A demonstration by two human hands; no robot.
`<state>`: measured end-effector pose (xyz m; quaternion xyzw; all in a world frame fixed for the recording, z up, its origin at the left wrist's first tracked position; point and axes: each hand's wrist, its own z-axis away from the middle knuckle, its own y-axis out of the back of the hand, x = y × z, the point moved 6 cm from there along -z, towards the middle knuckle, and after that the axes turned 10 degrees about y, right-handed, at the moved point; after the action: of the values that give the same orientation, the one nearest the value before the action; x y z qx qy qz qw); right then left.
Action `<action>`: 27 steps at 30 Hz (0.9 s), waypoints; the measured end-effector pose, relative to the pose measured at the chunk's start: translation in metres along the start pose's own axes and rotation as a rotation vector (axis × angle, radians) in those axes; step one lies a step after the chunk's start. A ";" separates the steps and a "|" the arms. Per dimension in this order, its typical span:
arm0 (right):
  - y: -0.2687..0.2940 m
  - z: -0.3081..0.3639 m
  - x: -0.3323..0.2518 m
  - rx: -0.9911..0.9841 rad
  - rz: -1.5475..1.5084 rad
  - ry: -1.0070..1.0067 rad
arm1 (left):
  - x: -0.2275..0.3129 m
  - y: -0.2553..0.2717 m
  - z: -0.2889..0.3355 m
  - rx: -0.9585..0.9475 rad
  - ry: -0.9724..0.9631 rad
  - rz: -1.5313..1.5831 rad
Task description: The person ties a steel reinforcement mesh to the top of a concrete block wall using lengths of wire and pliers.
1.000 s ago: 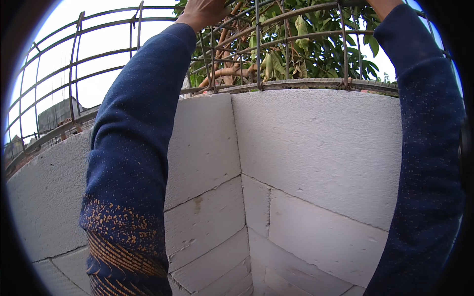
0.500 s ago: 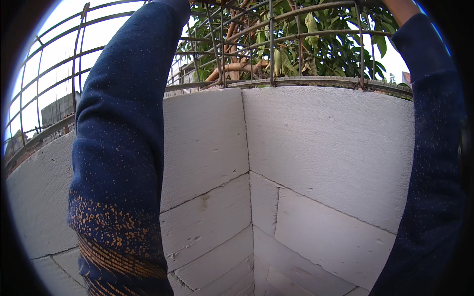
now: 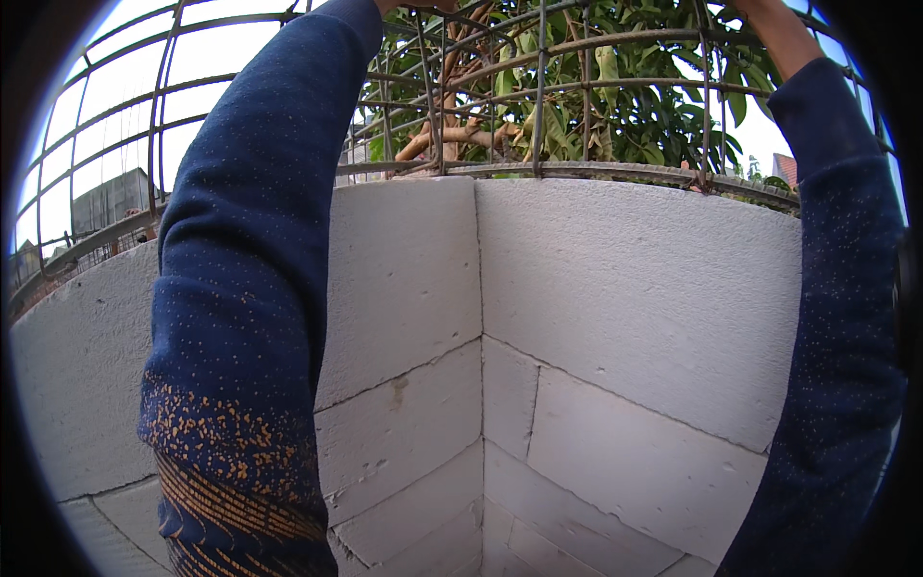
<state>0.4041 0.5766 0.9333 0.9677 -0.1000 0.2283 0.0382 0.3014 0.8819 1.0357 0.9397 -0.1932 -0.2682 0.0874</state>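
Both my arms, in dark blue sleeves, reach up to the top edge of the view, towards a cage of steel reinforcing bars (image 3: 541, 91) above a block wall. A sliver of my left hand (image 3: 415, 4) shows beside the bars at the top; its fingers are mostly cut off. Of my right hand, only the wrist and lower part (image 3: 774, 31) come into view, by the upper right bars. What either hand grips, if anything, is out of sight.
Pale lightweight-concrete blocks (image 3: 644, 288) form an inside corner straight ahead, with thin joints between courses. Behind the bars grow leafy branches (image 3: 635, 120). A grey building (image 3: 113, 204) stands beyond the wall at the far left.
The view has shifted slightly, so the bars and wall sit a little differently. A bit more of my left hand and right wrist shows at the top edge.
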 end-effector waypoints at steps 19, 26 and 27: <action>0.009 -0.001 -0.003 0.010 -0.025 -0.048 | 0.026 -0.010 0.042 -0.140 0.054 -0.078; -0.007 -0.003 0.033 -0.048 -0.062 -0.109 | 0.083 0.060 0.083 0.236 0.247 0.341; -0.007 -0.006 0.029 -0.052 -0.066 -0.122 | 0.079 0.057 0.080 0.236 0.241 0.392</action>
<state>0.4279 0.5794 0.9516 0.9812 -0.0763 0.1648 0.0647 0.3023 0.7926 0.9464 0.9133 -0.3895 -0.1078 0.0500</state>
